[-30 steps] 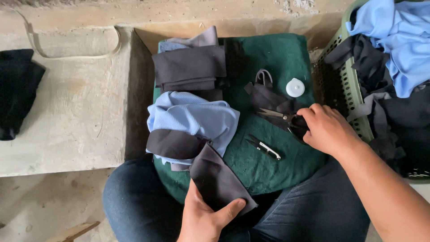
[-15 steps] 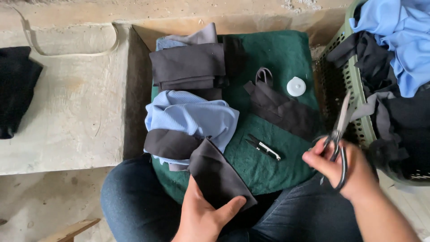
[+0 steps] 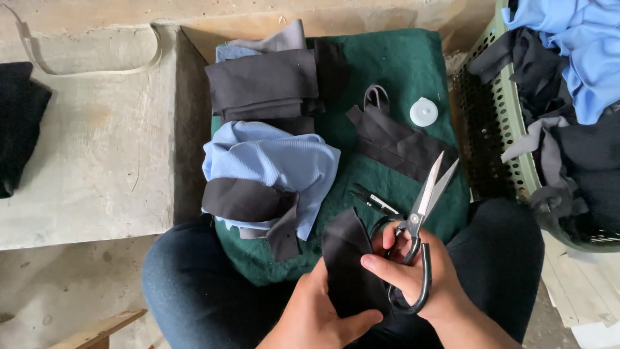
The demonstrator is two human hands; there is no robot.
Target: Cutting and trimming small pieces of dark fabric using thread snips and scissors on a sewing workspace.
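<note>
Holding black cloth (image 3: 349, 268) in left grip (image 3: 320, 310) — right grip (image 3: 420, 278) clasps open scissors (image 3: 420, 213) just beside.

You are looking down at a pale concrete slab (image 3: 90, 161), worn and stained, with a darker rough floor (image 3: 58, 291) below it. Daylight falls soft and even. A strip of wood (image 3: 103, 328) lies at the bottom left.

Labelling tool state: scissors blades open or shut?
Open. The scissors in the right hand show two blades spread in a narrow V, tips apart, above the black cloth that the left hand holds.
</note>
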